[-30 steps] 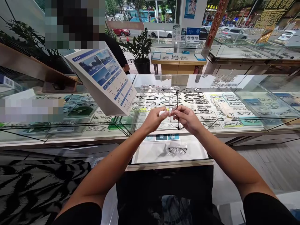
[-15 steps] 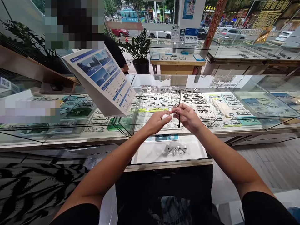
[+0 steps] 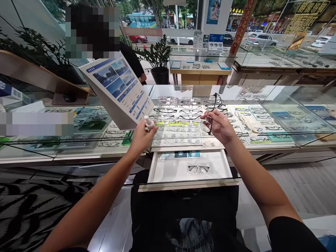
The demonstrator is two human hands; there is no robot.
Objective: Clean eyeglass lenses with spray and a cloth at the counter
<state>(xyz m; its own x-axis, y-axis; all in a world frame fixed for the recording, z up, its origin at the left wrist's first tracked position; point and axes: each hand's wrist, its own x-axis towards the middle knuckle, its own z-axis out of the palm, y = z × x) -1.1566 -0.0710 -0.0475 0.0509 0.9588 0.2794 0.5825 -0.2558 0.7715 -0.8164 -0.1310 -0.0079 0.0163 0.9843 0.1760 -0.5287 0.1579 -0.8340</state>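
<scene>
My right hand [image 3: 220, 126] is closed on a pair of black-rimmed glasses [image 3: 210, 115], held above the glass counter with one temple sticking up. My left hand [image 3: 141, 134] is closed around a small white bottle [image 3: 149, 122], its tip pointing up, near the foot of a tilted brochure stand. The two hands are apart, roughly a hand's width or two between them. Below them a pulled-out white drawer [image 3: 168, 169] holds another pair of glasses in a clear wrapper [image 3: 198, 169].
A glass display counter [image 3: 262, 140] filled with rows of glasses runs across the view. A blue and white brochure stand [image 3: 118, 91] stands on it at the left. A person in dark clothing stands behind it. More display cases and a potted plant [image 3: 157, 56] lie beyond.
My hands, joined at the glasses before, have separated. The left hand moved left with the white bottle; the right hand moved right and up with the glasses.
</scene>
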